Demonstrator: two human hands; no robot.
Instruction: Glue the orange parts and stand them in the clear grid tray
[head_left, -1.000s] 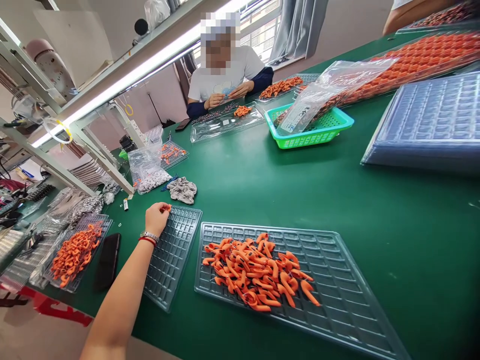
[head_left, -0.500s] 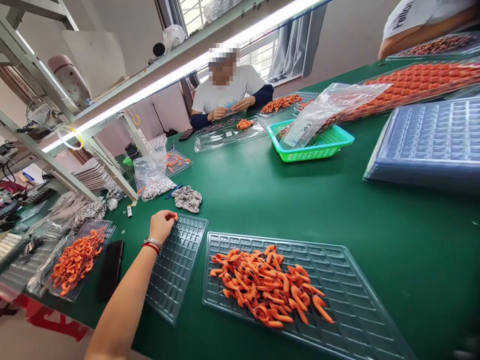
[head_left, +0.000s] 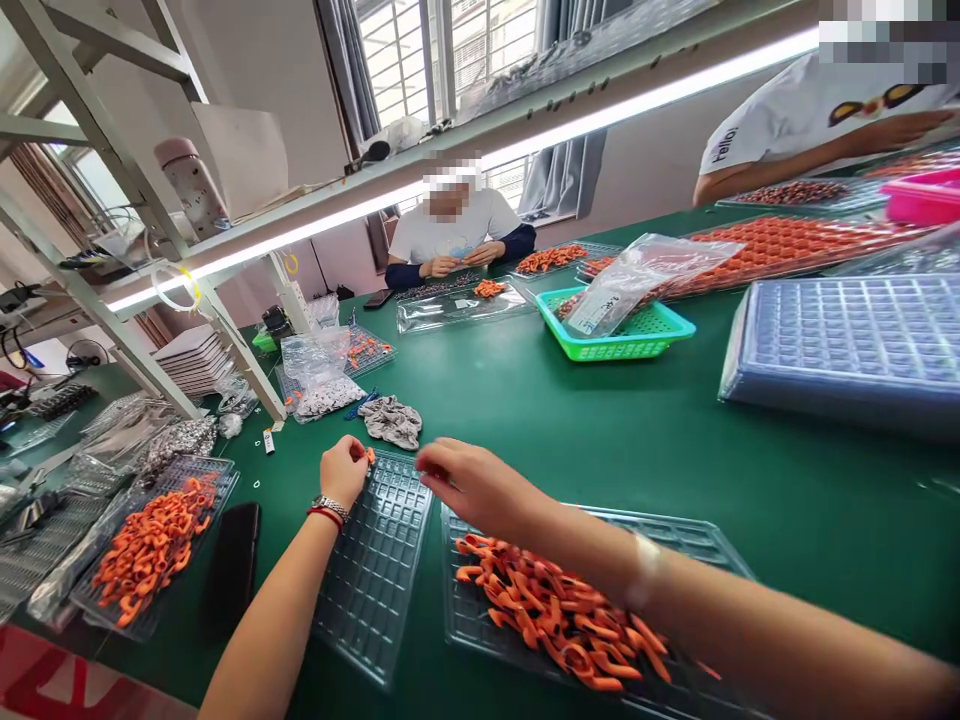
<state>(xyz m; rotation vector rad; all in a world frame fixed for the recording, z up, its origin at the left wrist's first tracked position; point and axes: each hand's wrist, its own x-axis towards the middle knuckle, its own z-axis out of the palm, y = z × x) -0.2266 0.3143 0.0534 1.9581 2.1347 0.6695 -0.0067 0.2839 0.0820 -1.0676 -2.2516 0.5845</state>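
The person's left hand (head_left: 345,472) is closed at the fingertips on an orange earbud shell (head_left: 370,456), at the far left corner of the clear compartment tray (head_left: 375,580); the right hand (head_left: 424,472) hangs with curled fingers over that tray's far right corner, and whether it grips anything cannot be told. The tray's near end juts toward the person, its left edge partly covered by the left forearm; its right edge runs beside a wider tray (head_left: 459,620), with only a thin strip of green tabletop (head_left: 495,400) between them. A heap of orange earbud shells (head_left: 555,615) fills the wider tray's part nearest the compartment tray, beneath the right forearm; a grey crumpled cloth (head_left: 393,420) sits just past the compartment tray's far edge, tight on room there; a black smartphone (head_left: 234,560) lies to its left; beyond it and to the right, a broad stretch of tabletop gives more space, reaching to a green basket (head_left: 622,348).
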